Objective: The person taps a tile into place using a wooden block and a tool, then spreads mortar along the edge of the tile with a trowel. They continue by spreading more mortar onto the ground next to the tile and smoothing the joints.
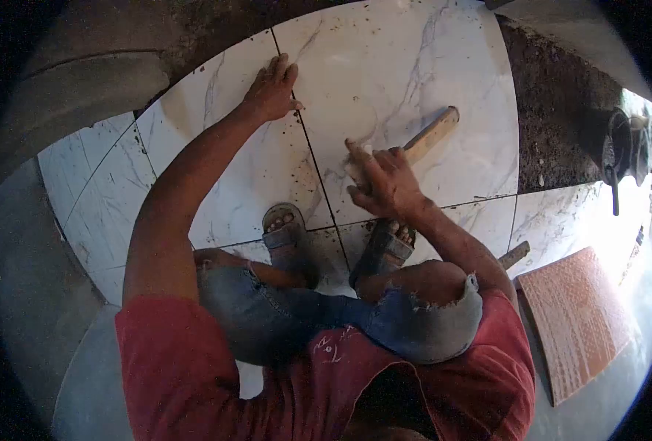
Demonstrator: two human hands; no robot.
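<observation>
My left hand (273,90) lies palm down on a white marbled tile (223,117), its fingers spread close to the dark joint. To the right of that joint, my right hand (391,182) is low over another large marbled tile (341,81), index finger pointing forward and thumb apart. A small pale lump (357,167) shows between that thumb and index finger; I cannot tell what it is. A wooden batten (435,134) lies on the tile just beyond my right knuckles, its near end hidden behind the hand.
My sandalled feet (282,224) stand on the tiles near a cross joint. Bare soil (550,110) borders the tiles at right, near a dark round metal object (624,151). A reddish ribbed tile (576,320) lies at lower right, beside a short grey piece (515,254). Crumbs dot the tiles.
</observation>
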